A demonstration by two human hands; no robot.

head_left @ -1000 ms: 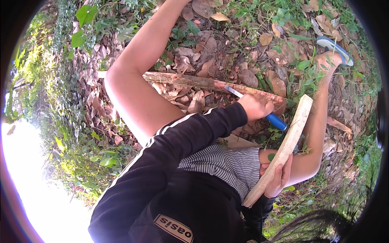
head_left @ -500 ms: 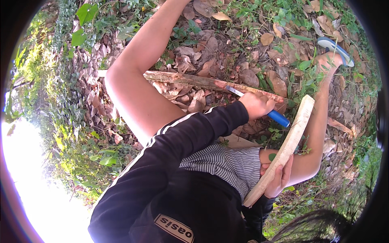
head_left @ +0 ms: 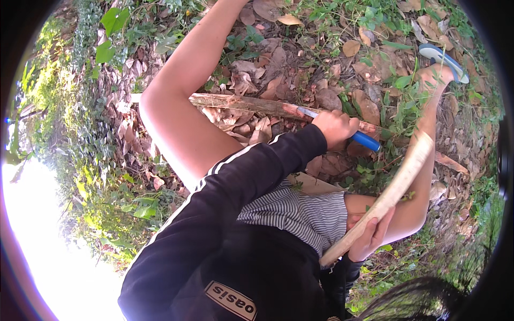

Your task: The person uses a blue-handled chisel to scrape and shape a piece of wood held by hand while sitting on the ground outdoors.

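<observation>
My left hand is closed round a knife with a blue handle, whose end sticks out to the right of the fist. The knife's pale blade points left and overlaps a long branch on the ground. Parts of that branch show reddish, as if stripped of bark. In my right hand is a long, pale, slightly curved strip of wood, gripped near its lower end. It slants up to the right across my right thigh, its upper end smeared by motion.
My bare legs are spread, the left knee over the branch's left end. A blue and white sandal is on my right foot. Dry brown leaves and low green plants cover the ground. A reddish wood piece lies beyond my right shin.
The upper end of the pale wood strip has swung to the right, across my right leg. My left hand has shifted slightly up and left with the knife.
</observation>
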